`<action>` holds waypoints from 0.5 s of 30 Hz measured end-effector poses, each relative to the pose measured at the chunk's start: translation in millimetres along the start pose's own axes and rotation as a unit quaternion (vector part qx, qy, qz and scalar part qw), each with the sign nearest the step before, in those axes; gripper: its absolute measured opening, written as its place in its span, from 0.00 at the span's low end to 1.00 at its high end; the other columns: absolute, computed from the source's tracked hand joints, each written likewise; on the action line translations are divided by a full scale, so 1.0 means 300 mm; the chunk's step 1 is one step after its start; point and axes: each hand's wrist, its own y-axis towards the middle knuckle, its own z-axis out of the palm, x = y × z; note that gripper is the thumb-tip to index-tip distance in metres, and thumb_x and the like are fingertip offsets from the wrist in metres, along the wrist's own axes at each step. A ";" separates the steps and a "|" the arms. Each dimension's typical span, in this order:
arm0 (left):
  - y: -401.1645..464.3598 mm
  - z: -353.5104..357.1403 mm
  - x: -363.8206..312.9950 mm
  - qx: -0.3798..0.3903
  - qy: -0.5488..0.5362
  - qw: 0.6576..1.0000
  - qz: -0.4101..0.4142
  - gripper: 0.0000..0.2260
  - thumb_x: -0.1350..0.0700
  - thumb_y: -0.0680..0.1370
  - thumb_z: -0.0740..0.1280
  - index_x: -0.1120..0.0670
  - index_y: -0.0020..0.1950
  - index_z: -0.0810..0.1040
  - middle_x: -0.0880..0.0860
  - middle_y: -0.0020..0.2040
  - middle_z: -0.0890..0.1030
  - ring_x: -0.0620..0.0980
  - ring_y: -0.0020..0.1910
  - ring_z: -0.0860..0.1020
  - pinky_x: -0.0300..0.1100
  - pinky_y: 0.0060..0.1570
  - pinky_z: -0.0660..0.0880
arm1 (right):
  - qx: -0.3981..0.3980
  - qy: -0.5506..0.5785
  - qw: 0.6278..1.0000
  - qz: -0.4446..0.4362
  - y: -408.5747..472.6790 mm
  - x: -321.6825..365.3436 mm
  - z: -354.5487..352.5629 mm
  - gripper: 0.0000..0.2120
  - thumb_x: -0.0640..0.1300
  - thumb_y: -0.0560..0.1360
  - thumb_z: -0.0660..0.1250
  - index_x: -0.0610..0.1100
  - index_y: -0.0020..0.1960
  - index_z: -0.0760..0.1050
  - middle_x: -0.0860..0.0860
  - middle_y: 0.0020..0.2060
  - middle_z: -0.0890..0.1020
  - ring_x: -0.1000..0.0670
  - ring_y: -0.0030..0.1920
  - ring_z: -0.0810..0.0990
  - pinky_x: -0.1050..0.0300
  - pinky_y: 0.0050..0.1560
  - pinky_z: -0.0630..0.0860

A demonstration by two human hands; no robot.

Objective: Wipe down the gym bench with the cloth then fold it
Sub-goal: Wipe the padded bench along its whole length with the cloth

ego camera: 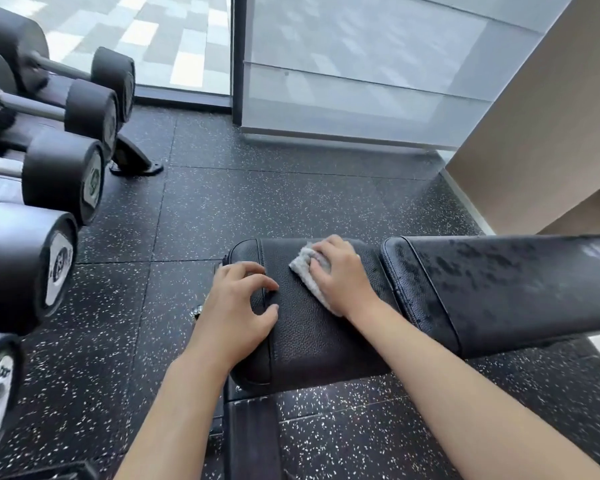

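Dumbbell rack (pixel 132 157): along the left edge of the frame, a tiered rack serves as the only holder in sight; it carries black dumbbells (pixel 61 174), their printed end caps facing the bench.
Floor (pixel 291 199): dark speckled rubber tiles across the middle of the frame.
Left hand (pixel 238 308): at lower centre, fingers curled with the tips braced on the left end of the seat pad; it grips nothing, and I judge it is there to steady.
Gym bench (pixel 312 334): lower centre to right edge; a small seat pad and, just beside it on the right, a longer back pad (pixel 506 289). The grained black vinyl looks firm and likely slick where wet.
Cloth (pixel 303 268): pale grey, bunched, lying on the seat pad's upper part, mostly under the right hand.
Cloth handling: looks light, soft and limp; for folding, I would take it by the corners.
Right hand (pixel 340 271): pressing down on the cloth, fingers bent over its bunched top.
Back pad surface: blotched with dark damp patches, seemingly not yet wiped.
Stage: wiping under way, folding not yet begun.
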 end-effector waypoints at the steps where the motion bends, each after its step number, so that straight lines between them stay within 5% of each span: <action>1: -0.001 0.001 -0.001 0.001 0.000 1.000 -0.003 0.10 0.53 0.72 0.77 0.44 0.51 0.85 0.41 0.60 0.75 0.43 0.66 0.68 0.35 0.67 0.62 | -0.007 -0.013 1.000 0.023 0.075 -0.004 0.011 0.11 0.43 0.81 0.66 0.41 0.60 0.81 0.47 0.55 0.78 0.45 0.57 0.74 0.52 0.60 0.71; 7: -0.006 0.001 -0.008 -0.004 -0.014 1.000 -0.011 0.11 0.57 0.73 0.76 0.46 0.54 0.85 0.43 0.62 0.76 0.47 0.67 0.71 0.43 0.70 0.68 | -0.022 -0.035 0.998 0.051 0.119 0.055 0.070 0.12 0.43 0.81 0.64 0.40 0.60 0.80 0.45 0.56 0.78 0.42 0.57 0.73 0.46 0.61 0.71; 15: -0.006 0.008 -0.069 -0.047 -0.026 0.997 0.050 0.14 0.60 0.72 0.76 0.49 0.56 0.84 0.46 0.61 0.79 0.48 0.65 0.74 0.43 0.69 0.70 | 0.061 0.045 0.988 -0.131 -0.410 0.050 -0.026 0.13 0.43 0.79 0.66 0.51 0.62 0.76 0.56 0.58 0.75 0.54 0.57 0.72 0.63 0.64 0.66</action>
